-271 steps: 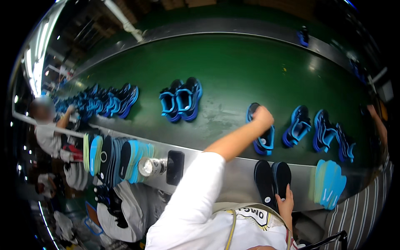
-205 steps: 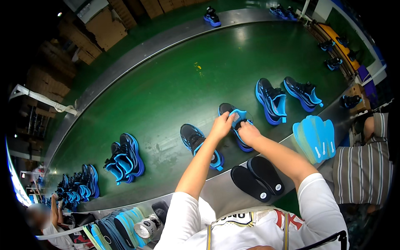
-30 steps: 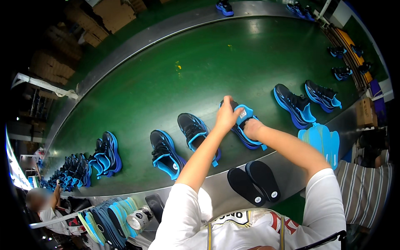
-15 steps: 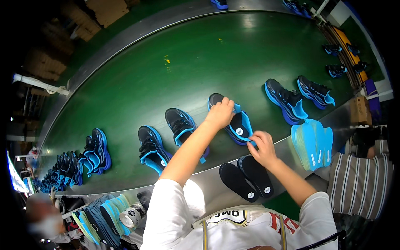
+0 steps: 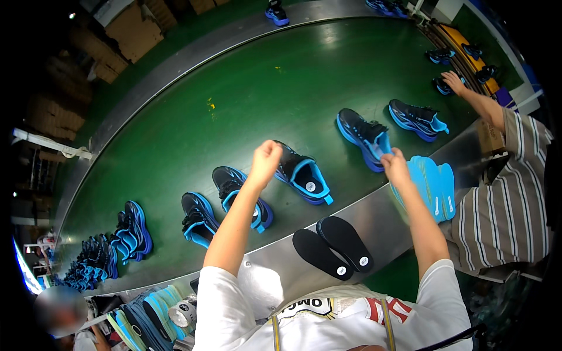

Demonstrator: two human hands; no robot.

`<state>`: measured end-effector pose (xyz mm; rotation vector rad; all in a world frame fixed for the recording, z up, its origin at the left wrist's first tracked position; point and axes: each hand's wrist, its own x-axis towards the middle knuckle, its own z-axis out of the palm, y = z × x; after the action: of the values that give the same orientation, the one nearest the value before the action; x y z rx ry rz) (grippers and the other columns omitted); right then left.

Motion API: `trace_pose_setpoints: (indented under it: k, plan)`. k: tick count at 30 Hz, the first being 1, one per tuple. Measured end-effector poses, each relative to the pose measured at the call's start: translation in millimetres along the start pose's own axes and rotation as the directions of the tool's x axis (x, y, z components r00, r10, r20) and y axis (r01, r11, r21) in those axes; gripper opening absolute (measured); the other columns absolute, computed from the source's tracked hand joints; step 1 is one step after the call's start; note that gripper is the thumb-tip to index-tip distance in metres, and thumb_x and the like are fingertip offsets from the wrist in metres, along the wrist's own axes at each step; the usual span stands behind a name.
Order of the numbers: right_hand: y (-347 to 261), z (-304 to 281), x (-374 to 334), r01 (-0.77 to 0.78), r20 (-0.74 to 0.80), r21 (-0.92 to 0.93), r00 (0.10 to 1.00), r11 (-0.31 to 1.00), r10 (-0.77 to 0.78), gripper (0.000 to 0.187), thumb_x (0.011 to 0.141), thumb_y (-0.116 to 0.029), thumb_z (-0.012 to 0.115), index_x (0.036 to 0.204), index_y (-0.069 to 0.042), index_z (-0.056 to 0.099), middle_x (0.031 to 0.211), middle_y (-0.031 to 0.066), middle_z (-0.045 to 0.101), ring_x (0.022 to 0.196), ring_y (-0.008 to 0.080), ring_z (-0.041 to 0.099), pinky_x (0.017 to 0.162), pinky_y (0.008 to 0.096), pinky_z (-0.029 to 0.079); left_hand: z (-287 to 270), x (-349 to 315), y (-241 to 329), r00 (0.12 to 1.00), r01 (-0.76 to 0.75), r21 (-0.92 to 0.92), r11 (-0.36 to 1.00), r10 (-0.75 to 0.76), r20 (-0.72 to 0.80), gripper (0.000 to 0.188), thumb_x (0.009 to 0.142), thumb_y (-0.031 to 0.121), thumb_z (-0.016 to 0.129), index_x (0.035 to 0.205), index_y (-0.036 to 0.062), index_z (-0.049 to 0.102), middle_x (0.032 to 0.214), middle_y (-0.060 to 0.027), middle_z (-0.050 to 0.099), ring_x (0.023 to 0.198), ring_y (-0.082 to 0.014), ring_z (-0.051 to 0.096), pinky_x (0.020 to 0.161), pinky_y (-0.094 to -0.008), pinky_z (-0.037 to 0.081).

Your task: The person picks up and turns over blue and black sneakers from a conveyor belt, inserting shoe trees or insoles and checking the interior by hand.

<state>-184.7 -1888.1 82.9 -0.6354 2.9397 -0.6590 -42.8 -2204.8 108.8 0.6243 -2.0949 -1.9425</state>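
- Black insoles (image 5: 345, 243): lying closest, side by side on the metal ledge (image 5: 374, 214), untouched.
- Shoe (image 5: 293, 169): resting just beyond on the green belt (image 5: 263, 105), no longer being held at the heel, showing a labelled insole (image 5: 306, 181) inside, seemingly fitted.
- Left hand (image 5: 266, 159): clenching near that toe, perhaps touching.
- Right hand (image 5: 396, 165): now reaching to the heel of the next shoe (image 5: 360, 131), beside the blue insole stack (image 5: 436, 181); grasping or merely touching, impossible to judge.
- Co-worker's hand (image 5: 454, 83): reaching over a far shoe (image 5: 440, 87).

Printed round stickers (image 5: 363, 261) on black insoles (image 5: 342, 238), another inside shoe (image 5: 288, 162), letters (image 5: 310, 304) on white shirt (image 5: 336, 331)
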Motion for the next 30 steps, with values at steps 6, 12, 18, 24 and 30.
trace_pose_setpoints:
  k: [6,12,18,24,30]
  plan:
    - [-53,9,-48,0.150,0.165,0.159,0.971,0.976,-0.176,0.018,0.071,-0.016,0.056,0.086,-0.006,0.059,0.107,0.0125,0.051,0.090,0.0338,0.051,0.080,0.0369,0.041,11,-14,54,0.993,0.052,-0.511,0.858,-0.101,-0.069,0.015,0.072,0.010,0.048,0.058,0.0075,0.044,0.054,0.0016,0.043,0.043,-0.0052,0.030,0.039,-0.0196,0.022]
    - [-52,-18,-28,0.519,0.342,-0.307,0.843,0.798,-0.416,0.038,0.064,-0.029,0.056,0.096,-0.008,0.056,0.100,0.0087,0.052,0.104,0.0230,0.040,0.094,0.0410,0.022,82,-5,55,0.996,0.076,-0.385,0.920,-0.050,0.078,0.018,0.067,0.001,0.051,0.063,0.0111,0.037,0.053,0.0047,0.035,0.043,-0.0050,0.032,0.038,-0.0193,0.024]
    - [-80,-8,11,0.397,0.716,-0.557,0.674,0.729,0.180,0.061,0.062,-0.040,0.058,0.115,-0.013,0.044,0.109,0.0169,0.046,0.109,0.0277,0.039,0.094,0.0495,0.020,135,7,26,0.963,-0.264,0.313,0.912,0.232,0.136,0.036,0.067,0.023,0.061,0.091,0.0012,0.046,0.075,-0.0148,0.053,0.071,-0.0272,0.054,0.061,-0.0331,0.043]
    - [-80,-41,7,0.419,0.703,-0.291,0.704,0.860,-0.105,0.055,0.061,-0.040,0.058,0.108,-0.014,0.051,0.111,0.0194,0.044,0.111,0.0319,0.036,0.091,0.0537,0.022,141,17,7,0.941,-0.339,0.596,0.727,0.270,0.206,0.045,0.072,0.028,0.058,0.102,-0.0010,0.043,0.089,-0.0192,0.051,0.080,-0.0350,0.053,0.068,-0.0396,0.044]
    - [-77,-17,10,0.379,0.753,-0.447,0.649,0.810,0.112,0.062,0.060,-0.045,0.057,0.113,-0.014,0.049,0.127,0.0210,0.028,0.119,0.0343,0.026,0.095,0.0550,0.014,141,37,13,0.936,-0.352,0.604,0.715,0.256,0.242,0.033,0.077,0.028,0.052,0.086,-0.0036,0.050,0.082,-0.0211,0.053,0.075,-0.0361,0.054,0.064,-0.0409,0.044]
